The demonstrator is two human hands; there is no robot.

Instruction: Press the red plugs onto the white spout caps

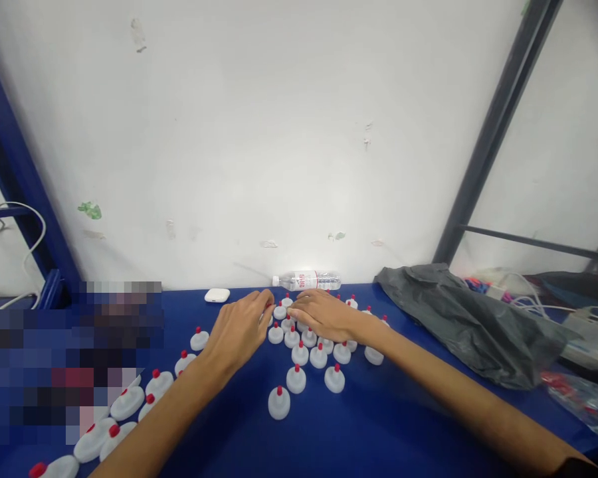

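Many squat, round white bottles (279, 403) with red tips stand on the blue table. My left hand (244, 325) is closed, its fingers curled down around the top of a white bottle (270, 320) that is mostly hidden behind them. Palm down over the group, my right hand (326, 313) has its fingers stretched to the left. Its fingertips are close beside another white bottle (280, 311); whether they touch it I cannot tell. Several bottles are partly covered by my right hand and forearm.
More white bottles (128, 402) line the left side, beside a blurred-out area. A white case (216, 295) and a clear drink bottle (306, 280) lie near the wall. On the right are a dark grey plastic bag (478, 325), cables and a clear bag (583, 401).
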